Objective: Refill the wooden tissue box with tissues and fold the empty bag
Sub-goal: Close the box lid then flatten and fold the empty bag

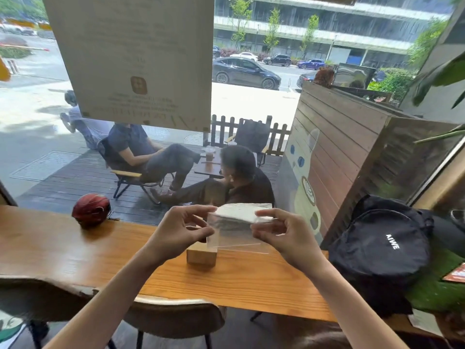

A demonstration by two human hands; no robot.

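Holding a clear bag (235,231) with a tissue stack (242,213) inside, the person seems to be at the step of opening the pack, just above the wooden box (201,256) on the worktop (75,250). The left hand (180,229) pinches the bag's left edge with curled fingers; the right hand (280,233) pinches its right edge. Next, I think, the tissues must be drawn out and put into the box.

Bagged tissues (240,217) above wooden box (201,256)
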